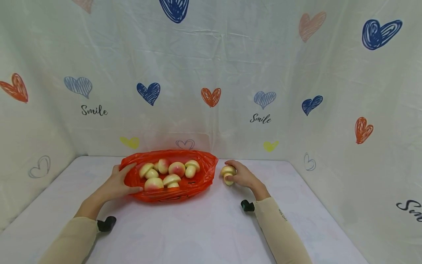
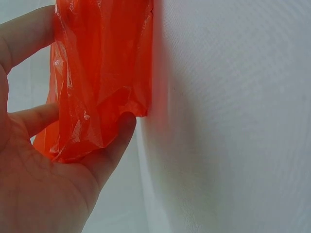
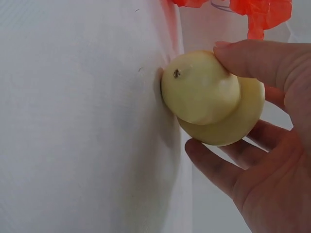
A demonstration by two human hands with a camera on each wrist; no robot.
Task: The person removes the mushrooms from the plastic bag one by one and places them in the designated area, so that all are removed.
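A red plastic bag [image 1: 188,193] lies on the table with its mouth spread wide, showing several mushrooms [image 1: 177,169] inside, pale yellow and some flushed pink. My left hand [image 1: 116,185] holds the bag's left end, thumb at the front and fingers at the far side; in the left wrist view the thumb [image 2: 114,150] presses the crinkled plastic. To the right of the bag, my right hand [image 1: 243,175] grips a single pale yellow mushroom [image 1: 228,171] between thumb and fingers. The right wrist view shows this mushroom's stem end [image 3: 194,87] close to the table, its cap towards the palm.
A white cloth covers the table [image 1: 184,234]. Behind it hangs a pale curtain [image 1: 237,66] printed with hearts and the word "Smile", which also closes off both sides. Small black devices [image 1: 107,223] sit at both wrists.
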